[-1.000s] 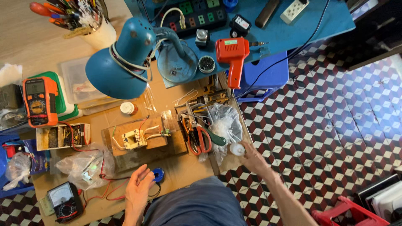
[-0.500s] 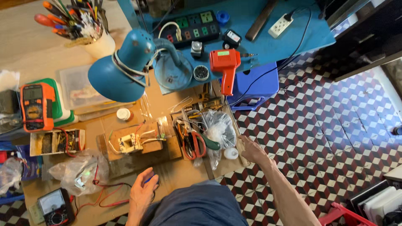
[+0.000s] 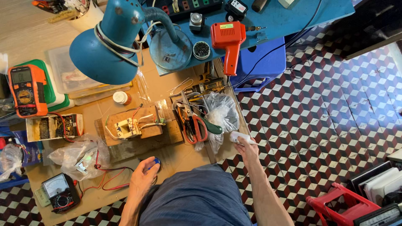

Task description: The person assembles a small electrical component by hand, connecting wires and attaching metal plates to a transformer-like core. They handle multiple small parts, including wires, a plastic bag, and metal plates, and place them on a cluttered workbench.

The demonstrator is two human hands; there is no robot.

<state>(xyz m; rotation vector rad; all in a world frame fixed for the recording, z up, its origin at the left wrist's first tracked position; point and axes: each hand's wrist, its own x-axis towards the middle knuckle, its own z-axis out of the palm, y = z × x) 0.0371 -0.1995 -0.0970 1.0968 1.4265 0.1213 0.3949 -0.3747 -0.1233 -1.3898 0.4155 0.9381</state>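
Reaching along the bench's right edge, the right hand (image 3: 248, 151) has closed its fingers on a small white tube (image 3: 241, 138); the left hand (image 3: 143, 178) now pinches a blue-tipped probe (image 3: 155, 161) near the front edge.

Scissors (image 3: 196, 127) right of wooden block (image 3: 133, 125)

A blue desk lamp (image 3: 106, 46) leaned over the far left of the tabletop (image 3: 163, 90), with an orange multimeter (image 3: 26, 90) on the far left edge. An orange-red soldering gun (image 3: 229, 39) lay on a blue surface at the far side, above a blue plastic stool (image 3: 261, 62). Near the front left sat a black analogue meter (image 3: 60, 192) with red leads. Red-handled pliers (image 3: 197, 125) rested in a cluttered tray. A red stool (image 3: 339, 205) stood on the chequered floor (image 3: 326, 109) at the near right.
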